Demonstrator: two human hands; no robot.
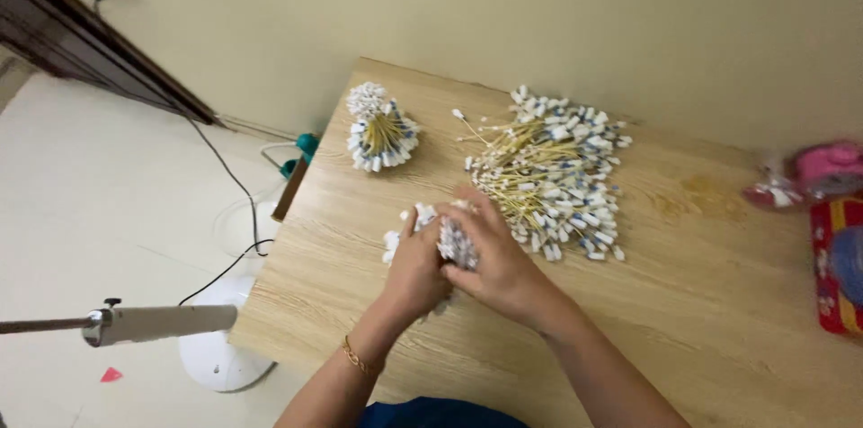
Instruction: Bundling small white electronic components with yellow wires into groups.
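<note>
Both hands, left hand (415,271) and right hand (499,264), were clamped together round small bunch of white-tipped cotton swabs (456,244); big loose swab pile (553,174) just beyond, tied swab bundle (381,129) further left on light wooden table (710,302).

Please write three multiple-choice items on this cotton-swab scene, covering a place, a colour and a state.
1. Where is the tied bundle? A) far left of the table B) on the floor C) beside the pink item
2. What colour are the loose swabs' sticks? A) red B) yellowish C) black
3. What are both hands doing? A) resting flat B) gripping a swab bunch C) hanging empty

Answers: 1 A, it stands near the far left edge. 2 B, yellowish stems show. 3 B, left hand and right hand close round it.
</note>
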